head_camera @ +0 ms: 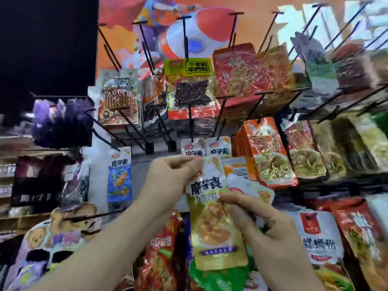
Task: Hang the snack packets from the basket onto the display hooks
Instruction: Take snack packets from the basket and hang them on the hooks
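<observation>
Left hand (172, 175) pinches top, right hand (270, 225) grips middle of one yellow packet (216, 238); two hung packets (193, 148) behind.

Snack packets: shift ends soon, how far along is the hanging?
Done: two matching packets hang on hooks just above. In hand: left hand pinches the top of a yellow packet, right hand holds its middle, not yet hooked. Left: basket out of view, remainder unknown.

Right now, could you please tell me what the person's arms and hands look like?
The left hand and the right hand are bare: no gloves, and no ring, watch or bracelet shows. The left forearm and right forearm are uncovered down to the picture's edge, with no sleeve in view.
</observation>
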A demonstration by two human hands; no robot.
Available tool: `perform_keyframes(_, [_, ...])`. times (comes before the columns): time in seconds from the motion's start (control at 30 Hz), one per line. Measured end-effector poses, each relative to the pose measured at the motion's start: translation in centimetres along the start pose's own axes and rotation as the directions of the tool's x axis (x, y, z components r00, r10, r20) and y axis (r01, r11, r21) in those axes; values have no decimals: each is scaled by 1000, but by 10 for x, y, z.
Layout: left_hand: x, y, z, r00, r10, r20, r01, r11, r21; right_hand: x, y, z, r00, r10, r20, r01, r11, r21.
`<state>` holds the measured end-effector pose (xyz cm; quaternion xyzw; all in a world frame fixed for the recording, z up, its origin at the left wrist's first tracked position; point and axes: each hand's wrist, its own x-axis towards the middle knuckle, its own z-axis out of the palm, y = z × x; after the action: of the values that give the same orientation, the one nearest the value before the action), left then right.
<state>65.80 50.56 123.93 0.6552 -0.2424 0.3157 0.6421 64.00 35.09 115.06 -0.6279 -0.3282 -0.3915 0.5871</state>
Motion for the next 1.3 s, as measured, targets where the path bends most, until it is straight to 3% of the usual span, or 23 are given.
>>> perform_keyframes(0.07, [29, 12, 12, 985, 154, -75, -144, 982, 121, 14, 3, -13, 997, -68, -21, 67, 995, -70])
perform_keyframes(0.17, [66, 27, 30, 937, 349, -29, -327, 901, 285, 31, 2, -37, 959, -227, -170, 173, 944, -282])
perform_keyframes(0.3, [93, 26, 54, 899, 437, -9, -408, 846, 343, 44, -5, -57, 921, -298, -252, 184, 901, -394])
perform_keyframes(0.53, [108, 22, 64, 860, 510, 10, -469, 782, 411, 66, -6, -63, 943, -310, -120, 254, 905, -341])
perform_keyframes(0.77, [112, 37, 74, 916, 399, 42, -377, 819, 432, 88, -1, -63, 973, -227, -34, 218, 962, -166])
perform_keyframes(0.9, [113, 45, 81, 986, 168, 6, -159, 925, 344, 110, -2, -65, 980, -194, -40, 190, 978, -85])
perform_keyframes(1.0, [115, 43, 84, 999, 38, -5, -36, 971, 237, 130, -3, -64, 982, -166, -90, 166, 986, -1])
perform_keyframes(1.2, [115, 32, 82, 1000, -28, -4, 28, 999, 35, 156, -2, -55, 986, -147, -75, 150, 988, 46])
perform_keyframes(1.3, [113, 25, 82, 998, 58, -7, -58, 998, 24, 161, 3, -52, 988, -135, -80, 135, 991, -9])
